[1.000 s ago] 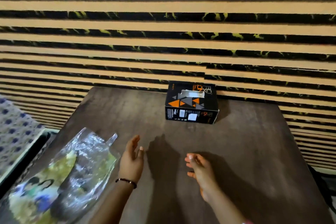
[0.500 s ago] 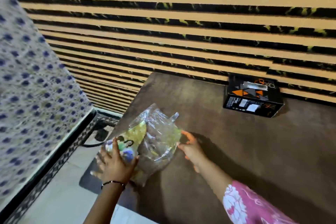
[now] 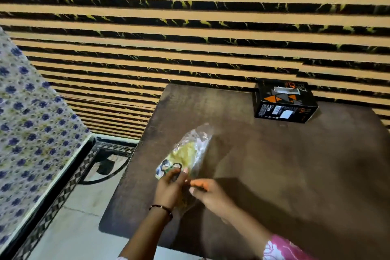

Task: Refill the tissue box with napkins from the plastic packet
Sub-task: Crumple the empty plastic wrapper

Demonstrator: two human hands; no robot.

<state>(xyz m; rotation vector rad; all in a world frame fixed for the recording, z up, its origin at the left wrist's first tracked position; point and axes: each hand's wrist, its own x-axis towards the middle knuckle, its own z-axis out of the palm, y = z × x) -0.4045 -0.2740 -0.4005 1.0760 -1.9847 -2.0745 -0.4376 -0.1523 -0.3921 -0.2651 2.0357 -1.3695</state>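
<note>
A clear plastic packet with yellow-green printed napkins inside is lifted on end above the dark wooden table. My left hand grips its near end from the left. My right hand pinches the same end from the right. The near end of the packet is hidden between the two hands. The black tissue box with orange and grey triangles stands at the table's far edge against the wall, its top slot facing up, well apart from both hands.
A striped black and tan wall runs behind the table. At the left is a bed with a blue-flowered sheet and a black metal frame. Pale floor lies between bed and table.
Both hands went from hovering empty to the packet at the table's left, took hold of it and raised it on end nearer the table's middle. The camera view swung left.
</note>
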